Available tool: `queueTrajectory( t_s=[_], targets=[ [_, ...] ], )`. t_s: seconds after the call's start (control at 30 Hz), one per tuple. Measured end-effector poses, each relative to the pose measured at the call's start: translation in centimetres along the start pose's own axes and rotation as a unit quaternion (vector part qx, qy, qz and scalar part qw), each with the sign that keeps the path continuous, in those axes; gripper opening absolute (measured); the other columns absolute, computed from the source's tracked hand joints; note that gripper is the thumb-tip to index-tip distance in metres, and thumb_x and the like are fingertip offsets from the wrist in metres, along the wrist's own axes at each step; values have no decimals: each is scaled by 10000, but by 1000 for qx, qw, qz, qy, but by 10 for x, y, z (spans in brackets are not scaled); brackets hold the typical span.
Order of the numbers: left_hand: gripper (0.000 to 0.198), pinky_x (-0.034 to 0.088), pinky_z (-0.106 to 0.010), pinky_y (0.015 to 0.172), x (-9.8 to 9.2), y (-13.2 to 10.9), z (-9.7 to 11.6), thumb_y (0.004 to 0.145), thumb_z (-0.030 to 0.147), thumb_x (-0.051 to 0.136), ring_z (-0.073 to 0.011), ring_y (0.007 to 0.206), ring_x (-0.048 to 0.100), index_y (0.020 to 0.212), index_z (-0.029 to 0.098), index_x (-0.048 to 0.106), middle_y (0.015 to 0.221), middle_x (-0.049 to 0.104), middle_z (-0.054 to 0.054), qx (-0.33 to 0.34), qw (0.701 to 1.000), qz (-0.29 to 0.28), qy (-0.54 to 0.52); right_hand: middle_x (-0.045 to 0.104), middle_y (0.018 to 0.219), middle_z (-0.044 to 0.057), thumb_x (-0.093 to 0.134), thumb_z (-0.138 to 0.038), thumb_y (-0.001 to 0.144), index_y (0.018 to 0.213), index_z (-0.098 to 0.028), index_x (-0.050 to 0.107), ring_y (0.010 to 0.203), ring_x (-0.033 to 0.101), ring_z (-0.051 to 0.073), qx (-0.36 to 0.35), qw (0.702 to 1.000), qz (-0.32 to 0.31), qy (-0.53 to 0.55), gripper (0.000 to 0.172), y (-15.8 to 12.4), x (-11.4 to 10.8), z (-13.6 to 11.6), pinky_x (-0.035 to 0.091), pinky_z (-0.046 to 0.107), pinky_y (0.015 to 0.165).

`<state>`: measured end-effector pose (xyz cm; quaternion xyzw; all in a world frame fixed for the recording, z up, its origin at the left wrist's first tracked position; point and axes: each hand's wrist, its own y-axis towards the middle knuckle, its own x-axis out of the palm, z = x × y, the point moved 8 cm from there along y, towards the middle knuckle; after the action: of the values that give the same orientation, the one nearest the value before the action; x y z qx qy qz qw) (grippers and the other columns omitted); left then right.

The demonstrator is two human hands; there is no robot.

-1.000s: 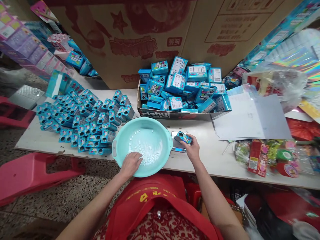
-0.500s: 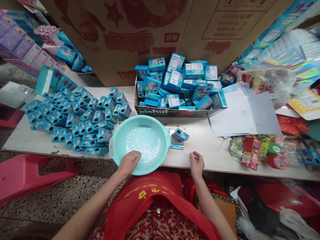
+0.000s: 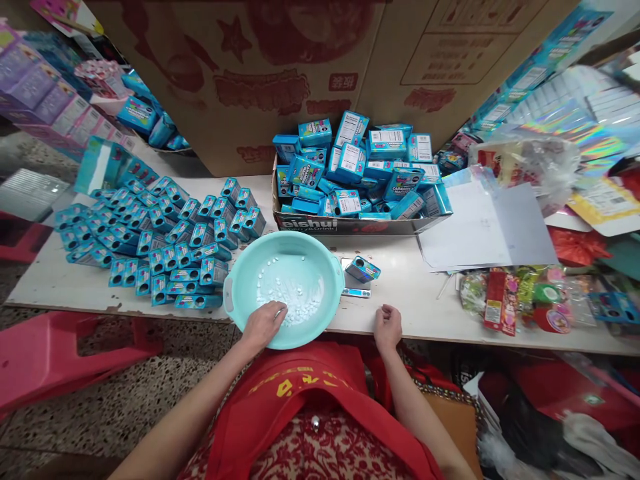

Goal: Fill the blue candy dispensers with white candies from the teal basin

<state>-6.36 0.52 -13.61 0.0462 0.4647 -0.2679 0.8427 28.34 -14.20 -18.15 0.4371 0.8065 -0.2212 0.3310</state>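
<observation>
My left hand (image 3: 267,325) reaches over the near rim of a turquoise plastic basin (image 3: 237,272), its fingers curled together by small white candies (image 3: 299,303) scattered on the bottom. What those fingers pinch, if anything, is hidden. To the right of the basin, my right hand (image 3: 388,328) is closed in a loose fist at the table's front edge; its inside cannot be seen. Between basin and right hand, a little farther back, a small digital scale (image 3: 357,293) lies on the table. One blue candy box (image 3: 365,268) with a round hole rests tilted on it.
Many blue boxes with holes (image 3: 165,257) stand grouped on the table's left. Behind the basin, an open carton (image 3: 345,227) is heaped with blue boxes before a large cardboard box (image 3: 280,87). Papers (image 3: 463,227) and bagged sweets (image 3: 503,303) lie right. A pink stool (image 3: 45,353) stands left.
My right hand has shifted slightly left and its fingers have curled in from a looser pose. My left hand stays in the basin, little changed. The camera view has shifted a little.
</observation>
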Motion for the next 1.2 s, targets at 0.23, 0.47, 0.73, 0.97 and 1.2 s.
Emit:
queueTrajectory(
  t_s=[0.23, 0.47, 0.73, 0.97, 1.2],
  targets=[
    [227, 463, -274, 777, 3, -3, -1, 904, 303, 437, -189, 924, 633, 957, 241, 649, 978, 695, -27, -4, 1000, -5, 18, 600, 959, 122, 434, -418, 714, 898, -170, 568, 759, 562, 216, -9, 999, 7, -38, 337, -2, 1, -4, 403, 358, 718],
    [257, 467, -274, 763, 0, 1, 3, 920, 316, 422, -192, 932, 633, 988, 218, 649, 1006, 693, -32, -4, 999, -15, 36, 601, 970, 109, 431, -402, 713, 916, -169, 575, 779, 563, 210, -3, 998, 8, -59, 341, -1, 2, -2, 401, 336, 711],
    [273, 461, -281, 768, 0, 2, 3, 928, 320, 407, -203, 948, 631, 1000, 203, 643, 1010, 691, -38, -4, 998, -32, 46, 599, 969, 89, 459, -389, 735, 929, -173, 580, 768, 561, 188, -2, 998, 3, -66, 314, -1, 3, -2, 400, 306, 712],
    [278, 451, -285, 770, 1, 2, 2, 929, 326, 403, -213, 961, 625, 1008, 200, 639, 1029, 686, -41, -13, 998, -43, 49, 594, 975, 78, 468, -358, 739, 951, -172, 589, 751, 550, 176, 0, 997, 0, -79, 306, -1, 4, -2, 384, 290, 680],
    [256, 448, -273, 766, 0, 2, 2, 918, 314, 425, -203, 946, 623, 992, 211, 647, 1003, 687, -44, -16, 999, -31, 39, 593, 978, 76, 421, -257, 729, 961, -173, 598, 755, 540, 177, 2, 995, -1, -96, 303, 0, 4, -2, 360, 290, 656]
  ],
)
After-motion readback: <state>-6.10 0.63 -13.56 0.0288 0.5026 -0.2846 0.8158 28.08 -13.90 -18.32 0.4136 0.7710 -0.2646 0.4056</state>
